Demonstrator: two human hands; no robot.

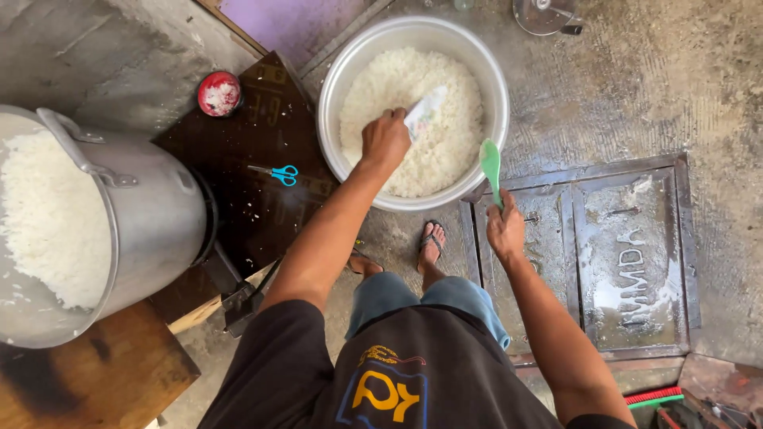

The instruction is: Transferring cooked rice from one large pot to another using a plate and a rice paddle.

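A wide metal basin (334, 95) full of cooked white rice (397, 79) stands on the concrete floor in front of my feet. My left hand (385, 139) reaches into the basin and grips a white rice paddle (426, 111) whose blade rests on the rice. My right hand (505, 230) is outside the basin's right rim and holds a green rice paddle (490, 163) upright, its blade just beside the rim.
At the left a big metal pot (151, 206) with rice stands tilted on a dark board. Blue-handled scissors (274, 171) and a small red bowl (219, 93) lie on that board. A metal floor hatch (628, 254) lies at the right.
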